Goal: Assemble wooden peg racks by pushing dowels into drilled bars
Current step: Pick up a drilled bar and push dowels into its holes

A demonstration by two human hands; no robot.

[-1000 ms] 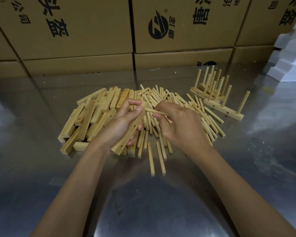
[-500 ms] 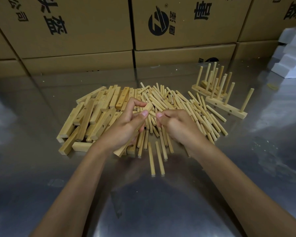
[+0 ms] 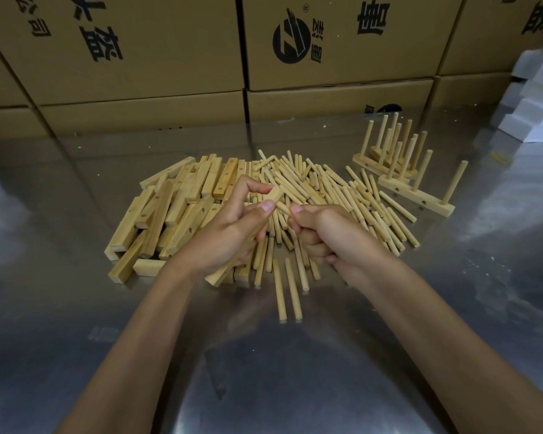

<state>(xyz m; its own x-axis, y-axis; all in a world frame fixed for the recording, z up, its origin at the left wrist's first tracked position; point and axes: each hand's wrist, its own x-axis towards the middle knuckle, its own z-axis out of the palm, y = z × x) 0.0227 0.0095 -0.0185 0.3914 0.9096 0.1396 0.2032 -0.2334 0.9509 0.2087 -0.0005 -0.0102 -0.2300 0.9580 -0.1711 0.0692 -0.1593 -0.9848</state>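
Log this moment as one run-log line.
left hand: grips bar | right hand: pinches dowel at the bar | racks: far right on table

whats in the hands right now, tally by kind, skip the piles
drilled bar: 1, gripped in the left hand
dowel: 1 visible, pinched in the right hand, tip at the bar's upper end
total: 2

pale drilled bar (image 3: 229, 267) held tilted; dowel (image 3: 283, 208) at its upper end
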